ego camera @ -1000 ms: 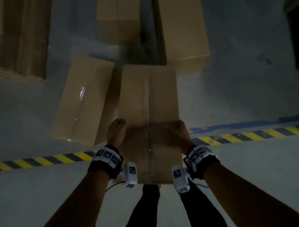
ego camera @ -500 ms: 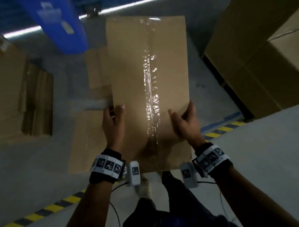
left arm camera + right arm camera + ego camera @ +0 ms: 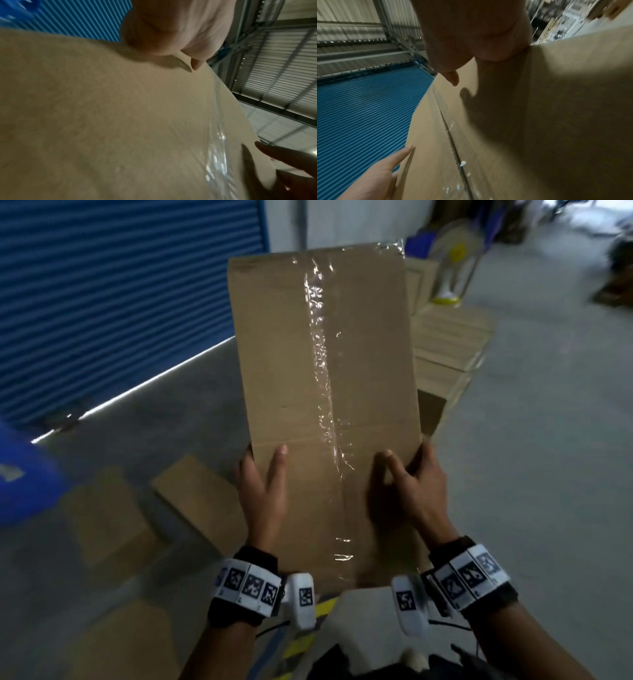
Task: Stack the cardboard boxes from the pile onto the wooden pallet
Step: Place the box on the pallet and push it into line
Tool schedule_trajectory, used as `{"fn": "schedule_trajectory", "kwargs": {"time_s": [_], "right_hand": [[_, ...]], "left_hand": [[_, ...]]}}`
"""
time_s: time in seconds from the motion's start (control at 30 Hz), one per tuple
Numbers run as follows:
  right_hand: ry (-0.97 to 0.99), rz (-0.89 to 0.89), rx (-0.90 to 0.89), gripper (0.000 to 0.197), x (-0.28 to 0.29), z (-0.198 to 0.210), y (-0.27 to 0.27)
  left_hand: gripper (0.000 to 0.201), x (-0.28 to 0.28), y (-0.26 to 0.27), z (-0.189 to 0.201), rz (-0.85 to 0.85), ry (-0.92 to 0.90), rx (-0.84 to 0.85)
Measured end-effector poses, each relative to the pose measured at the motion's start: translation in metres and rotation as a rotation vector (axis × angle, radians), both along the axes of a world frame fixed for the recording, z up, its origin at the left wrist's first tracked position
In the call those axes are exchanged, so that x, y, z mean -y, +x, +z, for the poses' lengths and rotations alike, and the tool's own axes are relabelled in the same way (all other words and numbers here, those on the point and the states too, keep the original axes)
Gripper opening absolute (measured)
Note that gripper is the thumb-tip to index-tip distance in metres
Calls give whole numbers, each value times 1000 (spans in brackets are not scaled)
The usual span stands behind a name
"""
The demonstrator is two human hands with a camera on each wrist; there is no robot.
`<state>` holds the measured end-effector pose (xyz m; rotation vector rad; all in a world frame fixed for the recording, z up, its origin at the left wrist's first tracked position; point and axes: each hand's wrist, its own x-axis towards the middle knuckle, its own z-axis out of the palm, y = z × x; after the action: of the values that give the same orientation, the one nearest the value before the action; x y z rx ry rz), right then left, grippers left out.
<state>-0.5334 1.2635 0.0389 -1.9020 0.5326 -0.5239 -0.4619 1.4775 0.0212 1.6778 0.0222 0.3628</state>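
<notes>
You hold a taped cardboard box [image 3: 322,392] mid-frame, your left hand [image 3: 262,494] and right hand [image 3: 409,494] gripping its sides; a blue shutter [image 3: 120,285] fills the upper left.

I am seeing a plain tan-brown cardboard box [image 3: 322,392], with a strip of clear, glossy tape [image 3: 320,344] glinting white down its middle. The shutter [image 3: 120,285] behind it is showing bright blue, ribbed in fine horizontal lines. The floor [image 3: 531,440] is reading as dull grey concrete, and a stripe [image 3: 308,635] near the bottom edge is alternating yellow and black. The wristbands [image 3: 248,587] are showing black straps with white panels carrying black square-code patterns. The flat cardboard stacks [image 3: 448,340] at the right are looking pale tan. A fan [image 3: 452,268] beyond them is looking off-white with a yellow hub.
</notes>
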Motion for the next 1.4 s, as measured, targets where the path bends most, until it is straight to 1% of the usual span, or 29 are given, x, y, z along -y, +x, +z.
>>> {"fn": "schedule_trajectory", "kwargs": {"time_s": [0.07, 0.17, 0.27, 0.33, 0.43, 0.53, 0.63, 0.7, 0.77, 0.97, 1.07, 1.13, 1.27, 1.4], "right_hand": [[-2, -52, 15, 63, 40, 3, -10], [-21, -131, 19, 59, 106, 2, -22], [-47, -206, 13, 62, 178, 1, -28], [-65, -244, -2, 66, 230, 3, -31], [-107, -305, -18, 70, 304, 7, -33], [-125, -354, -23, 70, 371, 15, -24], [-133, -372, -27, 70, 429, 17, -2], [-130, -367, -25, 71, 463, 13, 19], [-130, -376, -22, 70, 498, 5, 46], [-179, -406, -18, 71, 611, -12, 167], [-195, -427, -32, 69, 666, -4, 228], [-189, -440, -33, 70, 700, 6, 267], [-164, -492, -18, 67, 759, 13, 327], [-139, -512, -5, 64, 820, 6, 384]], "left_hand": [[58, 46, 9, 5, -88, 25, 14], [73, 123, 22, 4, -160, 106, 28], [90, 207, 29, 2, -207, 213, 26], [95, 264, 32, 4, -247, 243, 13], [90, 346, 37, 10, -316, 245, -6], [87, 413, 51, 13, -361, 200, 3], [102, 472, 75, 8, -394, 169, -7], [105, 507, 99, 3, -423, 142, -30], [98, 544, 128, -4, -447, 130, -43], [93, 663, 255, -27, -481, 117, -22], [84, 720, 319, -22, -488, 124, -41], [83, 757, 357, -12, -511, 140, -58], [84, 822, 422, -3, -545, 161, -70], [91, 883, 480, -14, -544, 150, -57]]}}
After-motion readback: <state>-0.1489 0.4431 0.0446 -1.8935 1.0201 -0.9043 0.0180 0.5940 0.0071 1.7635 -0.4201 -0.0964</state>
